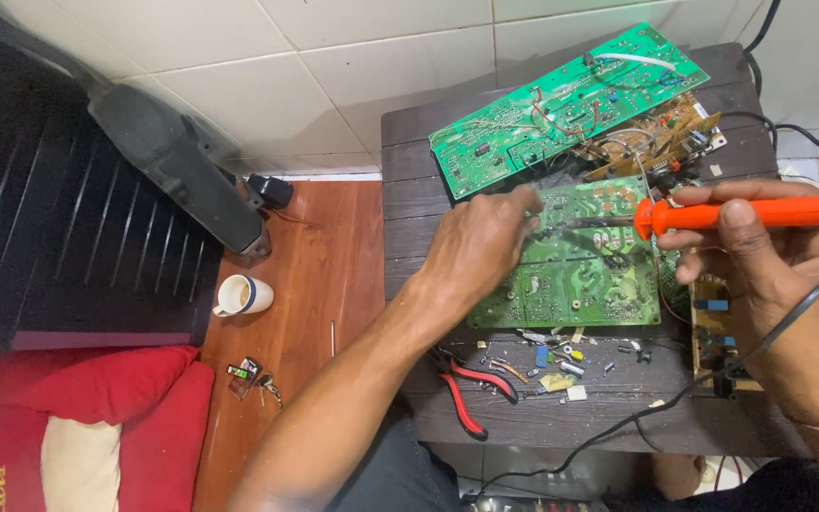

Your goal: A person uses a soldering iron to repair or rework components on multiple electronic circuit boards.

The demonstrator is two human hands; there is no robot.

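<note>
Orange soldering iron (pixel 732 215) is clamped in your right hand (pixel 770 275), its tip on the green circuit board (pixel 571 261) at table centre. Your left hand (pixel 481 248), fingers pinched together, steadies the board at nine o'clock. I judge soldering is underway; next needs a steady tip.

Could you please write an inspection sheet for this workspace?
Surface: dark wooden table, crowded.
Job's things: green circuit board; orange soldering iron, tip over the board.
Clutter: red-handled pliers, loose small components, two more boards at the back.
Grippers: left hand on the board, what its fingers pinch is hidden; right hand grips the iron.
Cables: black cord runs from the iron across the table front.
Surroundings: white cup on the wooden floor, red cushion, tiled wall.
</note>
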